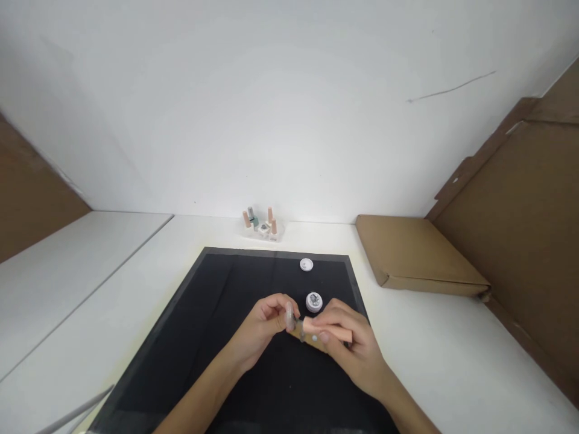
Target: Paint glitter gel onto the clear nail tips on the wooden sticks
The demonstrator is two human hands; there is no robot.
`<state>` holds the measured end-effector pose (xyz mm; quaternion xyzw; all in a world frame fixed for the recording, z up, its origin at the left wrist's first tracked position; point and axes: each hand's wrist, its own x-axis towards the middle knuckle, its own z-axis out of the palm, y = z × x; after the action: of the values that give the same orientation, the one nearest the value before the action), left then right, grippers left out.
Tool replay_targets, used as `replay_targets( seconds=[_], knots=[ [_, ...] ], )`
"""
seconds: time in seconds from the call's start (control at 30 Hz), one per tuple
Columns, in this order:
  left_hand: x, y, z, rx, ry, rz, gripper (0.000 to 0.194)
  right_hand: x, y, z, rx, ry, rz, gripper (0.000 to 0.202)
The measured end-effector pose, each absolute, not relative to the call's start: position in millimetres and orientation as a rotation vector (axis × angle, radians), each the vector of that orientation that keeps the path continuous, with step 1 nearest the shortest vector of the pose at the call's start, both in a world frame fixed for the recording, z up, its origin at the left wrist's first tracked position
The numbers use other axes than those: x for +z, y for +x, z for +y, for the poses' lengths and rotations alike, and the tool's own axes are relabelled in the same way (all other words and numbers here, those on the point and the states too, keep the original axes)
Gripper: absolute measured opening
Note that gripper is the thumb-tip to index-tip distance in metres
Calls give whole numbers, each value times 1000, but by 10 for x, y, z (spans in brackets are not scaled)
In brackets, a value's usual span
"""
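Observation:
My left hand (266, 319) is closed, pinching a small rounded, greyish translucent piece (289, 316) between thumb and fingers. My right hand (350, 337) is closed around a peach nail polish cap (332, 331), held nearly level with one end pointing toward the left hand. Below the cap, a yellowish strip (297, 331) with small pale spots spans between both hands; how it is gripped is partly hidden by the fingers. Just beyond the hands stands a small round white jar (313, 302) with shiny silvery bits inside. Its white lid (306, 264) lies farther back.
A black mat (217, 301) lies on the white table (113, 289) under the hands. At the back, a clear tray (257, 235) carries several peach-capped and grey-capped nail polish bottles. To the right lies a flat cardboard box (416, 253); a white wall (289, 108) rises behind.

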<state>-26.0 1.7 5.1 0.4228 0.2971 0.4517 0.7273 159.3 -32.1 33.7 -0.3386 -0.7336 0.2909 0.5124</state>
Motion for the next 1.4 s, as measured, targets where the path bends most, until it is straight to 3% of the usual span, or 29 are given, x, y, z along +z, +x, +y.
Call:
replay_targets(
  seconds=[0.3,0.93,1.4],
  knots=[
    [74,-255,31,984,903,754,32,329,1599,-310,734,-762,-1707,14],
    [21,-253,71,1031,977,913,15,324,1631,-308,514,-899,-1644,14],
    [101,-195,25,1009,908,916,17,324,1526,-286,381,-867,-1829,17]
  ],
)
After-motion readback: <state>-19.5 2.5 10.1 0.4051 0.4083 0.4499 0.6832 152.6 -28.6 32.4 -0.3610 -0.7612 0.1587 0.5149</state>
